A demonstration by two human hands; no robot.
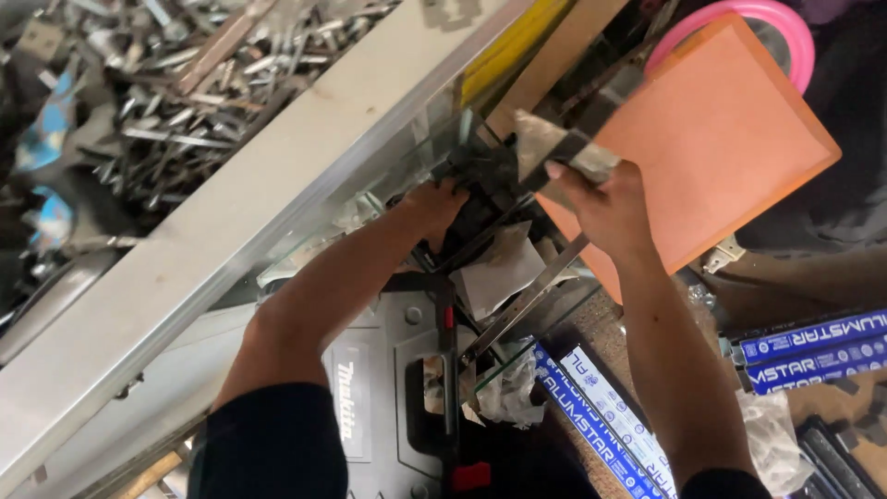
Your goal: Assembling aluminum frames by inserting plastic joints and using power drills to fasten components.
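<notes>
My left hand (432, 205) reaches forward and grips a black tool or clamp-like part (488, 176) at the end of a long pale aluminium bar (231, 212). My right hand (601, 203) is closed on a short grey metal piece (564, 148), holding it against the black part. A thin metal strip (522, 305) runs diagonally below my hands, over crumpled white paper (504, 268).
A grey plastic tool case (379, 388) with a red latch lies under my arms. An orange board (730, 139) sits at the right over a pink ring (785, 23). Blue-and-white wrapped profiles (601, 420) lie at the lower right. A heap of metal scraps (166, 83) fills the top left.
</notes>
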